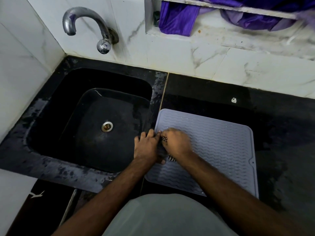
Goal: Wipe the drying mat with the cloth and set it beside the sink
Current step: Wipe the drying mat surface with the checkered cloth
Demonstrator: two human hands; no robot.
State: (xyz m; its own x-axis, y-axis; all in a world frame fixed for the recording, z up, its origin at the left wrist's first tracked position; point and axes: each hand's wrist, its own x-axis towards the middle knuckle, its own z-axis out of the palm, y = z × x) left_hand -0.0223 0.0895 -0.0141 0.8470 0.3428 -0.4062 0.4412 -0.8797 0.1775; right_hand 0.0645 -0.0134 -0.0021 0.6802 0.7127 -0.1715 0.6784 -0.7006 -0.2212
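Black countertop is seen with black sink set in at left. Grey ribbed drying mat is laid flat on the counter just right of the sink, its left edge under both hands. Left hand is spread flat at the mat's left edge. Right hand is curled down on a striped cloth, mostly hidden, pressed on the mat.

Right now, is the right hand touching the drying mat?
Touching. The head view shows the right hand pressed down on the drying mat near its left edge, with the cloth bunched underneath.
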